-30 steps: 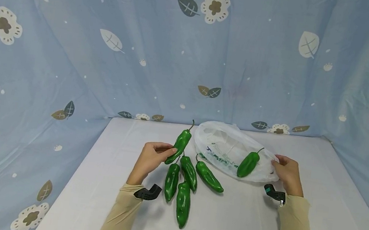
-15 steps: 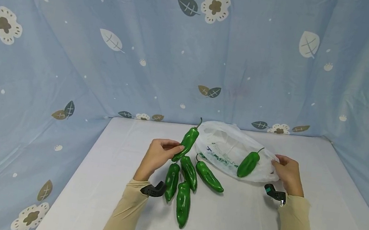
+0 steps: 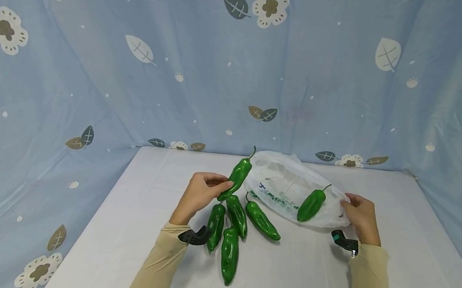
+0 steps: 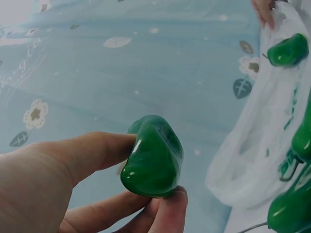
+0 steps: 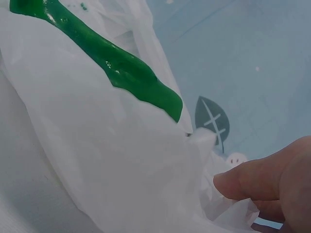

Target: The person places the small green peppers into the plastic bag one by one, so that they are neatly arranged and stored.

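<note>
My left hand [image 3: 205, 190] pinches a green pepper [image 3: 238, 174] between thumb and fingers, its stem pointing up and away. In the left wrist view the blunt end of that pepper [image 4: 153, 160] faces the camera. My right hand [image 3: 361, 215] pinches the right edge of a white plastic bag [image 3: 283, 180] with green and blue print. Another green pepper [image 3: 312, 206] lies on the bag near that hand; the right wrist view shows this pepper [image 5: 116, 63] partly covered by the bag's film. Thumb and bunched bag film [image 5: 214, 179] meet at lower right there.
Several green peppers lie on the white table [image 3: 283, 277] below the held one: a left one [image 3: 214, 227], a middle one [image 3: 236, 217], a front one [image 3: 229, 255] and one beside the bag [image 3: 262, 221]. A blue patterned curtain [image 3: 206, 63] stands behind and at the sides.
My left hand has carried its pepper to the right and slightly away, up to the bag's left edge. The right hand and the bag have stayed in place.
</note>
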The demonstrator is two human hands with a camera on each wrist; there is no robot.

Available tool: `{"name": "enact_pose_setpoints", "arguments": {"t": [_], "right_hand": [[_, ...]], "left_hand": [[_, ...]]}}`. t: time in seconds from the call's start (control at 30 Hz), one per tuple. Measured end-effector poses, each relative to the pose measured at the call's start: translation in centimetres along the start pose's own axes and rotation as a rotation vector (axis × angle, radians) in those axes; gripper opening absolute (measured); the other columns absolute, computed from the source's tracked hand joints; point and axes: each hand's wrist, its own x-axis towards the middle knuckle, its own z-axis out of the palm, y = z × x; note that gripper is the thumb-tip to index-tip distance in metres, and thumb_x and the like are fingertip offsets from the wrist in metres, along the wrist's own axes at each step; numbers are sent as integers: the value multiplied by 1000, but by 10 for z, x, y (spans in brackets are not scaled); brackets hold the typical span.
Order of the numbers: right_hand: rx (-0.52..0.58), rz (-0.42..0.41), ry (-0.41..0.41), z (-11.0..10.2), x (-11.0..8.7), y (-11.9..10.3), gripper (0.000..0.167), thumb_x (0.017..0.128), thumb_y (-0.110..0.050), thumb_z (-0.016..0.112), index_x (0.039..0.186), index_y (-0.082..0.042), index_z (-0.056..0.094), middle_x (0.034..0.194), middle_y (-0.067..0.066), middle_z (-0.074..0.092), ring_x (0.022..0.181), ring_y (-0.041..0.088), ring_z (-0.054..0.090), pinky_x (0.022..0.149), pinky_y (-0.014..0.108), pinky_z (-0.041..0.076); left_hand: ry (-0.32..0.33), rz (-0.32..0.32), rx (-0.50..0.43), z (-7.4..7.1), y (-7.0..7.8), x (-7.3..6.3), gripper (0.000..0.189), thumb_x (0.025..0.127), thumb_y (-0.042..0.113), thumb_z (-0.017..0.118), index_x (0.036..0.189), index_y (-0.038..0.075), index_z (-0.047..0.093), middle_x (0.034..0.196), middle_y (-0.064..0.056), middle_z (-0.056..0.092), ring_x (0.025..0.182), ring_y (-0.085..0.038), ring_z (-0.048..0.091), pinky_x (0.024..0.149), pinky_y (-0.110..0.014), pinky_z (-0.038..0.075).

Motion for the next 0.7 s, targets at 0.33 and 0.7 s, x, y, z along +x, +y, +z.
{"name": "enact_pose_setpoints", "arguments": {"t": [0.33,0.7], "right_hand": [[-16,-11,-5,-2,1,1,55,107,-20,44,153,11,39,158,36,37,141,45,41,115,57,43],[-5,-14,-13,-2,0,0,56,107,-20,45,153,11,38,159,36,35,144,46,39,117,57,41]], "left_hand": [[-34,12,-13,6,7,6,32,93,36,78,117,15,78,119,-7,76,108,-22,73,87,-37,62],[-62,25,-20,18,14,15,35,92,38,78,118,14,78,118,-6,77,108,-22,73,88,-37,62]]}}
